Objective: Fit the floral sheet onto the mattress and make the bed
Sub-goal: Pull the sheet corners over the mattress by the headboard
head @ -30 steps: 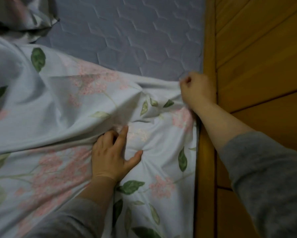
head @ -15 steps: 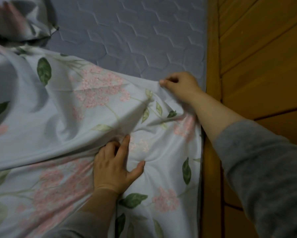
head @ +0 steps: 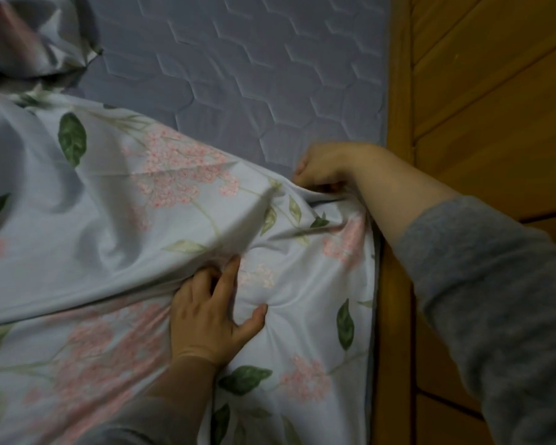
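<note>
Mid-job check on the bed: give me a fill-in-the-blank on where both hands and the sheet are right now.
The right hand grips the floral sheet at its ____.
The left hand presses ____ on the sheet.
The mattress beyond the sheet shows ____ quilting.
The bed frame beside the right hand is made of ____.
Missing words: edge; down; hexagonal; wood.

The room is dim, with soft, even light and a cool grey cast. Deep shadows lie in the folds of the floral sheet. The upper left of the frame smears with motion blur; straight wooden edges bow at the right.
</note>
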Motion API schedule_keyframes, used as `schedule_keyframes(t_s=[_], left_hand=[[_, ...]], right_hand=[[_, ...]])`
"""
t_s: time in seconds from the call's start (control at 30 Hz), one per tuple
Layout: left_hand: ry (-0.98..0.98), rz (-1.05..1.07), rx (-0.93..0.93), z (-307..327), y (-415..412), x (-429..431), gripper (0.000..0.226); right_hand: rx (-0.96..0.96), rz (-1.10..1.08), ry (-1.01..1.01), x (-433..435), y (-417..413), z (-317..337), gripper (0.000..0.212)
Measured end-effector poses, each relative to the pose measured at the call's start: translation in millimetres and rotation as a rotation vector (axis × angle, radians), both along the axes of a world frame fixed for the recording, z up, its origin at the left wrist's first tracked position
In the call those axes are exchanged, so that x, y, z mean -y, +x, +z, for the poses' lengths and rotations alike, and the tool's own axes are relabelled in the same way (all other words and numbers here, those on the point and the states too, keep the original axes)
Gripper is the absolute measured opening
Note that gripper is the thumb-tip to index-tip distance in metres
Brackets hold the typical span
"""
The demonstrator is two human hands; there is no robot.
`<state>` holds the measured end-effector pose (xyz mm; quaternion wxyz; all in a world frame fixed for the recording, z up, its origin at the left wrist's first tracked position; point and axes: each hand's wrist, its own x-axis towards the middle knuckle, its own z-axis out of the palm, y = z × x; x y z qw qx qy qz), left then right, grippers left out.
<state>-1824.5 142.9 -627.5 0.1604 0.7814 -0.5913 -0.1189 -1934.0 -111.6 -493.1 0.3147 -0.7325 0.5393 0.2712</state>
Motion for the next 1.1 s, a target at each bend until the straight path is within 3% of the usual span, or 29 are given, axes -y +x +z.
schedule_keyframes(t_s=[0.1, 0.17, 0.23, 0.33, 0.5, 0.73, 0.93, 1.1], left_hand=[[0.0, 0.001, -0.006, -0.2, -0.4, 0.6, 0.083], [0.003, -0.001, -0.008, 0.1, -0.5, 0.2, 0.084], [-0.002, -0.002, -0.002, 0.3, -0.6, -0.2, 0.084], [-0.01, -0.007, 0.005, 0.1, -0.8, -0.3, 0.084], [-0.002, -0.008, -0.011, 1.0, -0.7, 0.2, 0.084], [-0.002, -0.017, 0.0, 0.7, -0.4, 1.4, 0.083], [0.01, -0.014, 0.01, -1.8, 0.7, 0.5, 0.085], [0.002, -0.008, 0.004, -1.1, 0.1, 1.2, 0.084]], right_hand=[[0.141, -0.107, -0.037, 1.0, -9.6, -0.8, 0.014], [0.242, -0.22, -0.325, 7.8, -19.8, -6.7, 0.016], [0.17, -0.224, -0.736, 21.0, -32.8, -7.2, 0.024], [0.023, -0.22, -0.978, 42.0, -54.9, -5.1, 0.028], [-0.087, -0.173, -0.983, 48.5, -64.7, -19.9, 0.029], [0.06, -0.301, -0.734, 36.2, -64.7, -41.1, 0.021], [-0.093, -0.053, -0.976, 52.2, -71.8, -17.1, 0.022], [-0.176, 0.057, -0.984, 47.4, -68.7, -15.5, 0.029]])
